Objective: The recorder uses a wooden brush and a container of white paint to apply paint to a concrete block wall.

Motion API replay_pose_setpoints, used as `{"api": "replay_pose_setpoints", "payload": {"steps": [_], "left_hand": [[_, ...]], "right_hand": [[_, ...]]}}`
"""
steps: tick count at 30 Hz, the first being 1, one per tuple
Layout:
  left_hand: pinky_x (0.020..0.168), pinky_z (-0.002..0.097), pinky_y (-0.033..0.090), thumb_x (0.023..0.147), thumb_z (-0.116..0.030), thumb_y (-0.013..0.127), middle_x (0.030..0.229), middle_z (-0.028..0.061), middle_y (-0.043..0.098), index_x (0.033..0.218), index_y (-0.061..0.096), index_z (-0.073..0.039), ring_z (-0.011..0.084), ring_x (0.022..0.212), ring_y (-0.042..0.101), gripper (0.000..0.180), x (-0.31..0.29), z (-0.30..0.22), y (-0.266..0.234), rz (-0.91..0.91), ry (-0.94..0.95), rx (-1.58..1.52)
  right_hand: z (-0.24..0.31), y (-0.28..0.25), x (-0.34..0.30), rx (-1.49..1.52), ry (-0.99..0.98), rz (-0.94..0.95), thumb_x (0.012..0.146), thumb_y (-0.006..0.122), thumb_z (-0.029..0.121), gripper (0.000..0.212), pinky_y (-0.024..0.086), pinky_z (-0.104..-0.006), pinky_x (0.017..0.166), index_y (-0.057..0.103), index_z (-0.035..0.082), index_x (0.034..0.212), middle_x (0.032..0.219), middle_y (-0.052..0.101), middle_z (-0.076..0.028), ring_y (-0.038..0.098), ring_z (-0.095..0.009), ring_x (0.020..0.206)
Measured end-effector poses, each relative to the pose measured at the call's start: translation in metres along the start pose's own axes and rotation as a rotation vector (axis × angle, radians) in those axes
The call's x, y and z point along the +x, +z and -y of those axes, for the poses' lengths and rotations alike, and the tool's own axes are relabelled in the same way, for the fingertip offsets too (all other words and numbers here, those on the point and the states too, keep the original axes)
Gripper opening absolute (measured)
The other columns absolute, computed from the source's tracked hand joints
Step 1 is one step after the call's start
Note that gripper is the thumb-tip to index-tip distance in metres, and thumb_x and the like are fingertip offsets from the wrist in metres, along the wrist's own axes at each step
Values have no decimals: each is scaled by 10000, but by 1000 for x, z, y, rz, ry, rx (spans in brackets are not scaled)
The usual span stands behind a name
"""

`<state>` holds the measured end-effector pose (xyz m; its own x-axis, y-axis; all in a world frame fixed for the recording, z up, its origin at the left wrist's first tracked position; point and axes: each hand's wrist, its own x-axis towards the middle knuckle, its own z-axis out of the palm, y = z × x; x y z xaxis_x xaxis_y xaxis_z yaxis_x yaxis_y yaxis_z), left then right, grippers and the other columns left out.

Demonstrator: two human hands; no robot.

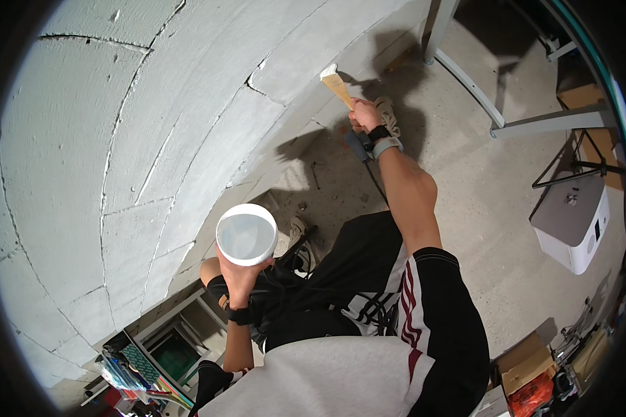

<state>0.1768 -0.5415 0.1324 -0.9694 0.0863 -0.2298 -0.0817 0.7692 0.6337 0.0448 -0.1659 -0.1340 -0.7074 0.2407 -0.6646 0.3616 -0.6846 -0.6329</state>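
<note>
My left hand [239,279] grips a round white tub [246,261] from below, close to the wall. Pale liquid or a pale bottom shows inside it; I cannot tell which. Stretched forward, my right hand [364,115] is closed round the wooden handle of a flat paintbrush [337,89]. White paint coats the brush's bristles, which point up and left towards the lower part of the wall. Whether they touch it I cannot tell. The block wall [209,104] on the left is coated white, with dark cracks and joints between its blocks.
A grey metal frame [497,115] stands on the concrete floor [480,201] at the far right. Below it sits a white box-shaped appliance [570,226] with a grey top. An open cardboard box [525,365] lies lower right, and a shelf with clutter [181,347] lower left.
</note>
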Motion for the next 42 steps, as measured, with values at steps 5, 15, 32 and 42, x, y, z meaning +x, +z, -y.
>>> {"api": "replay_pose_setpoints", "payload": {"steps": [5,15,32,42], "left_hand": [[992,376,476,519,-93,963,1236,117,599,1348,389,-14,242,1138,596,1012,7,-20,21,24,57,-26],[987,387,485,508,-106,980,1243,122,605,1373,375,-7,251,1145,600,1060,8,-17,25,39,93,-40],[1009,407,489,505,-134,981,1295,143,603,1437,349,-41,302,1194,600,1130,18,6,28,76,2,-68],[1012,409,483,502,-134,984,1304,138,592,1434,342,-37,301,1201,593,1136,18,21,20,52,-72,-12]], "right_hand": [[-31,-84,68,-735,-550,-275,907,583,158,251,512,-415,611,741,161,1102,810,706,-112,665,-277,714],[66,-58,-47,-1060,-786,-637,846,598,69,373,525,-512,764,714,155,1190,976,701,-203,662,-396,885],[54,-59,-50,-655,-689,-330,909,648,53,387,545,-408,851,685,135,1286,1144,710,-204,688,-353,1029],[68,-44,-69,-1037,-762,-607,920,620,72,334,557,-472,776,736,187,1211,961,676,-206,672,-381,891]]}}
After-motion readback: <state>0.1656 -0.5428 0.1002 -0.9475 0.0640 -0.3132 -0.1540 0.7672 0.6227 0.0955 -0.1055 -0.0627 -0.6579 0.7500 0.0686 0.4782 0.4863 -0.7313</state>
